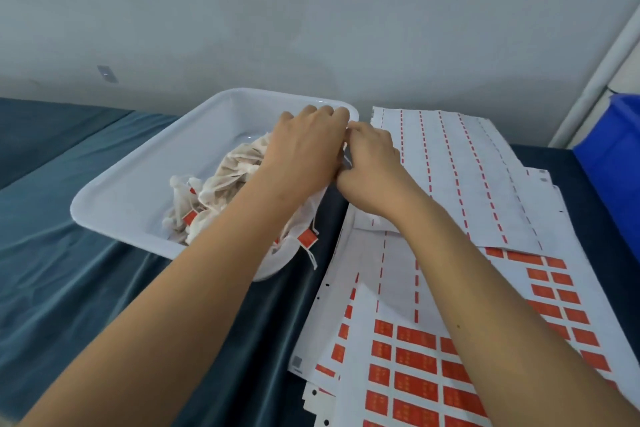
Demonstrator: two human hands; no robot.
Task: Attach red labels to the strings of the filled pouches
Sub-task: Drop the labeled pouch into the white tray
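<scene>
Two hands met over the tray's right rim, near the far edge of the counter. Left hand [304,146] had its fingers curled downward, knuckles up; right hand [372,170] was pressed against it, fingers curled inward. Between them a bit of white string [345,152] showed, so both grips looked pinched on it, though the fingertips themselves were hidden.

White tray [138,191] sat on the dark blue cloth of the counter [69,270], toward the far middle. Filled pouches [225,180] lay heaped in its right half: off-white translucent mesh, brownish fill showing through, tops gathered into knots with white drawstrings. One red label [189,217] was visible on a string inside the heap. Another red label [307,238] hung over the tray's near-right rim, string tail dangling below it onto the cloth.

Label sheets [415,374] were spread overlapping along the right side of the counter: white backing, the far ones mostly peeled with only thin red dashes left, the near ones carrying rows of red rectangular stickers. Blue bin [613,149] stood at the far right edge.
</scene>
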